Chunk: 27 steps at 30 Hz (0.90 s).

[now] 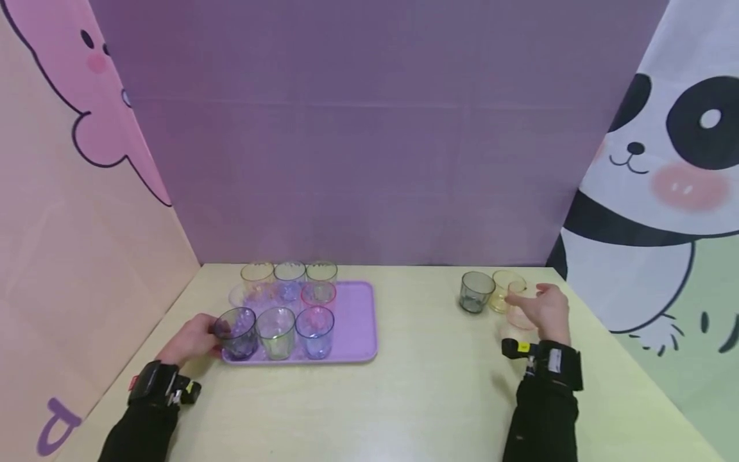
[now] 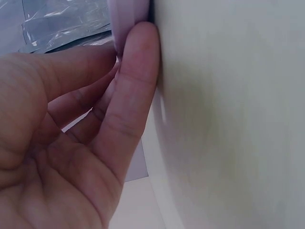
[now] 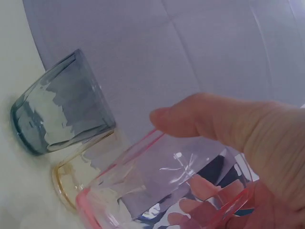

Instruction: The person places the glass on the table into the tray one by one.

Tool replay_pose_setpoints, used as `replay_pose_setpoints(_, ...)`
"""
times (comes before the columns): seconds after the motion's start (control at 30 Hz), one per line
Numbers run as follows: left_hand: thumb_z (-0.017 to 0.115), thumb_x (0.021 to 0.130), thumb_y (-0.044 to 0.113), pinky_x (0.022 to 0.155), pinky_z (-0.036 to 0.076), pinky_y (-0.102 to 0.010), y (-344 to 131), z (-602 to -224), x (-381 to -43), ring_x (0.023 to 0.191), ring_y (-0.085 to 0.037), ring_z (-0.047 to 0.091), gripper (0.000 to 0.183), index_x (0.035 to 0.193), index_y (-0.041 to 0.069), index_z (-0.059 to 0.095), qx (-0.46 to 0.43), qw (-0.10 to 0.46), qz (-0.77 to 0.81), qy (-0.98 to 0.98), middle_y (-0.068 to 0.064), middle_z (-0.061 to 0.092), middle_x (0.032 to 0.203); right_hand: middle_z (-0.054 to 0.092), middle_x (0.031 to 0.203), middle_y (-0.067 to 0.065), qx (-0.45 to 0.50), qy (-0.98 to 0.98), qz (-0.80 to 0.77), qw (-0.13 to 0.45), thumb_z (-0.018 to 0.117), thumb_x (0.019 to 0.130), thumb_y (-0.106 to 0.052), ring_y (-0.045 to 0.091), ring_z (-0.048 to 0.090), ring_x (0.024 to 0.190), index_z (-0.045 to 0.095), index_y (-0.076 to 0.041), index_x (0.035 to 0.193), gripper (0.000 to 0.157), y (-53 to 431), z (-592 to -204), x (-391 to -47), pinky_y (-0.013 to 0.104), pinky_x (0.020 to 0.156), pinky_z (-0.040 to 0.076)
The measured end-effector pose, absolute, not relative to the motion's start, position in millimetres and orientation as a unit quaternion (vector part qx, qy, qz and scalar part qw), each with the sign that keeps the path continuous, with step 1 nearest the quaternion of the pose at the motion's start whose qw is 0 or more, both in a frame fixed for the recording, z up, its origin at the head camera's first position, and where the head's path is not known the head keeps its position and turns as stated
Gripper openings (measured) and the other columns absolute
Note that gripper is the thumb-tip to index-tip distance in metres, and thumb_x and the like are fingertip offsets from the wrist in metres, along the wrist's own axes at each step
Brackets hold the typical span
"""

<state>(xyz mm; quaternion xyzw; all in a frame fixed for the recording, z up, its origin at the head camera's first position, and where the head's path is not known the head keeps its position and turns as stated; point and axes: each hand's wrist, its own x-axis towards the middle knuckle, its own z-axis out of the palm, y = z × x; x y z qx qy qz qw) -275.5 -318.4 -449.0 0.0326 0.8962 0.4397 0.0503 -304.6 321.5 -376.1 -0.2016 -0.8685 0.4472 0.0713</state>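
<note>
My left hand (image 1: 193, 339) pinches the left rim of a purple tray (image 1: 356, 327), its thumb and a finger on either side of the tray edge (image 2: 127, 19) in the left wrist view. A dark grey-purple glass (image 1: 238, 346) stands on the tray right by these fingers. Over on the right, my right hand (image 1: 548, 314) holds a clear pink glass (image 3: 128, 186), thumb at the rim and fingers curled round its far side, seen through it. Beside that glass are a yellow glass (image 1: 500, 301) and a smoky grey glass (image 1: 476, 296).
Several tinted glasses stand in rows on the tray, among them a green one (image 1: 277, 340), a blue one (image 1: 315, 340) and a red-rimmed one (image 1: 318, 295). A purple cloth wall (image 1: 369, 160) backs the pale table (image 1: 416, 385); printed panels flank it.
</note>
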Motion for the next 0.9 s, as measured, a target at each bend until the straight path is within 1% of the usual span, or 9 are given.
replay_pose_setpoints(0.17,0.053,0.077,-0.013,0.063,0.061,-0.035,-319,-450,-275,0.071,-0.021,0.066,0.029,0.104,-0.019,0.061,0.033,0.047,0.444,0.894,-0.020,0.068,0.092,0.030,0.151,0.031,-0.186,-0.859,0.467,0.095,0.073,0.084,-0.039,0.046,0.037,0.134,0.021,0.004,0.152,0.096,316,-373,-306,0.059,0.108,0.039)
replay_pose_setpoints(0.33,0.052,0.078,-0.013,0.063,0.062,-0.035,-320,-451,-277,0.072,-0.021,0.066,0.028,0.104,-0.019,0.060,0.039,0.051,0.448,0.892,-0.022,0.068,0.092,0.033,0.152,0.028,-0.172,-0.850,0.483,0.122,0.074,0.082,-0.045,0.043,0.040,0.135,0.021,0.002,0.153,0.100,313,-373,-308,0.056,0.109,0.040)
replay_pose_setpoints(0.47,0.052,0.078,-0.014,0.063,0.061,-0.035,-320,-451,-277,0.073,-0.021,0.066,0.028,0.104,-0.019,0.061,0.035,0.051,0.445,0.893,-0.022,0.068,0.093,0.036,0.153,0.023,-0.167,-0.840,0.496,0.146,0.074,0.079,-0.052,0.039,0.043,0.136,0.026,0.000,0.152,0.101,310,-372,-309,0.054,0.108,0.042)
replay_pose_setpoints(0.53,0.052,0.077,-0.014,0.063,0.061,-0.035,-320,-451,-277,0.073,-0.021,0.066,0.028,0.104,-0.018,0.061,0.032,0.050,0.445,0.894,-0.022,0.068,0.093,0.037,0.153,0.021,-0.164,-0.832,0.505,0.160,0.075,0.078,-0.053,0.037,0.044,0.135,0.030,-0.003,0.151,0.099,307,-371,-309,0.052,0.107,0.044)
replay_pose_setpoints(0.6,0.052,0.077,-0.014,0.063,0.061,-0.035,-320,-451,-278,0.073,-0.021,0.066,0.028,0.104,-0.019,0.061,0.031,0.051,0.446,0.893,-0.022,0.068,0.093,0.038,0.153,0.018,-0.161,-0.824,0.517,0.165,0.075,0.078,-0.052,0.035,0.043,0.134,0.030,-0.004,0.150,0.098,303,-369,-309,0.051,0.106,0.044)
replay_pose_setpoints(0.77,0.053,0.078,-0.014,0.063,0.061,-0.035,-320,-451,-278,0.072,-0.021,0.066,0.028,0.104,-0.019,0.060,0.030,0.053,0.448,0.892,-0.022,0.068,0.093,0.042,0.147,0.014,-0.144,-0.806,0.552,0.160,0.075,0.079,-0.053,0.029,0.044,0.130,0.030,-0.008,0.149,0.095,286,-365,-312,0.044,0.104,0.044)
replay_pose_setpoints(0.9,0.053,0.078,-0.014,0.063,0.061,-0.035,-319,-451,-279,0.071,-0.021,0.067,0.028,0.105,-0.019,0.060,0.029,0.054,0.448,0.892,-0.021,0.068,0.092,0.048,0.137,0.009,-0.106,-0.796,0.573,0.165,0.075,0.079,-0.051,0.021,0.047,0.121,0.033,-0.009,0.146,0.090,274,-363,-315,0.034,0.097,0.043)
